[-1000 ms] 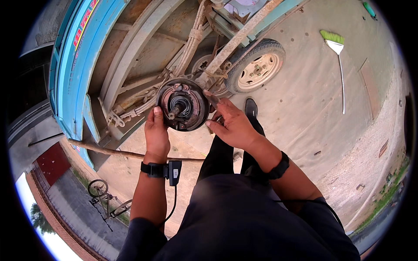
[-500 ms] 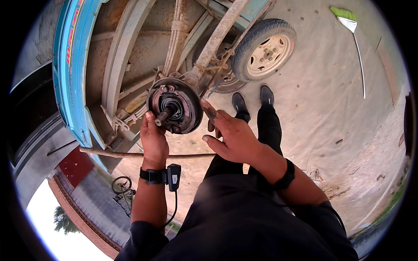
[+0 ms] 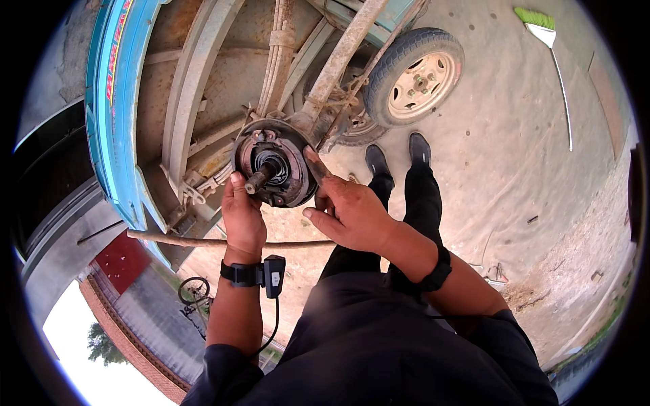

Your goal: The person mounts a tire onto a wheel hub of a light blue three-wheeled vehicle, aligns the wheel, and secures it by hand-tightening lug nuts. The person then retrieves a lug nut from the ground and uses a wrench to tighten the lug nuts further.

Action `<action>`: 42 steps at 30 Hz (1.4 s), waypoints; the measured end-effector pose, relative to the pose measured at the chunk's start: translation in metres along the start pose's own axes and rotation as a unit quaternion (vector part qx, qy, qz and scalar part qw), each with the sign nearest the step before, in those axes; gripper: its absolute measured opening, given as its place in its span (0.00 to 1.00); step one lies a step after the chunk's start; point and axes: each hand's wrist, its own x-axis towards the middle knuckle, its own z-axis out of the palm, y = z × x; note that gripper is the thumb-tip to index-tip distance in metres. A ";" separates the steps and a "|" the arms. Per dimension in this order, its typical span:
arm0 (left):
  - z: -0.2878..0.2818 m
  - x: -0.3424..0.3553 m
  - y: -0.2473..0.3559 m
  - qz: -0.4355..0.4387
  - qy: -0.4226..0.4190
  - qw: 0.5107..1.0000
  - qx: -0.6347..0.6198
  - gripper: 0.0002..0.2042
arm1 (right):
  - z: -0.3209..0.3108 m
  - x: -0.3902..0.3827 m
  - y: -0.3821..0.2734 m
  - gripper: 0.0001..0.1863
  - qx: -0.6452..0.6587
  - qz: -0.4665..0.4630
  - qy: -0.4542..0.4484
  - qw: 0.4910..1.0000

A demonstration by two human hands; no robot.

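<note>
Brake plate (image 3: 279, 166), all round and grimy, sits by a big blue vehicle (image 3: 120, 162), with a stubby shaft (image 3: 257, 181) poking out of the plate's middle. The left hand (image 3: 244, 220) holds its lower left edge, thumb in front and the other fingers hidden behind, while the right hand (image 3: 355, 213) is loosely open with its pointing finger on the right edge. I think this is a feeling-and-steadying step, and the next move calls for careful fingers on both sides.

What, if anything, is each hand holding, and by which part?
The left hand holds the round brake assembly by its lower-left edge; the right hand touches its right edge, grip unclear.
</note>
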 end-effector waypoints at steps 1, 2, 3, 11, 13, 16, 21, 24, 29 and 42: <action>-0.003 0.001 -0.002 0.000 0.005 1.000 -0.006 0.15 | 0.006 -0.002 0.000 0.14 0.029 0.010 0.010 0.999; -0.009 0.004 -0.003 0.007 -0.031 0.999 -0.002 0.16 | 0.012 -0.014 0.001 0.14 0.036 0.021 0.002 0.999; -0.013 0.005 -0.004 0.005 -0.028 1.000 -0.006 0.16 | 0.013 -0.026 -0.002 0.14 0.022 0.028 -0.046 0.998; -0.003 0.004 0.013 0.078 -0.031 0.995 0.051 0.23 | -0.028 -0.006 -0.020 0.11 0.210 0.137 0.007 0.968; -0.002 0.006 0.027 0.153 -0.021 0.981 0.116 0.22 | -0.030 0.004 -0.032 0.30 0.430 0.167 0.027 0.887; -0.001 0.020 0.051 0.312 -0.043 0.891 0.328 0.19 | -0.032 0.011 -0.040 0.33 0.602 0.174 -0.001 0.779; 0.007 0.039 0.057 0.289 -0.131 0.897 0.309 0.15 | -0.029 0.015 -0.041 0.38 0.624 0.204 0.011 0.754; 0.004 0.032 0.048 0.283 -0.114 0.906 0.292 0.15 | -0.027 0.020 -0.040 0.38 0.591 0.207 0.008 0.780; -0.022 0.006 0.020 0.241 -0.092 0.931 0.257 0.18 | -0.017 0.021 -0.038 0.42 0.513 0.211 -0.021 0.832; -0.029 -0.080 -0.034 0.149 -0.185 0.955 0.179 0.30 | 0.038 -0.027 -0.044 0.52 0.371 0.262 -0.014 0.891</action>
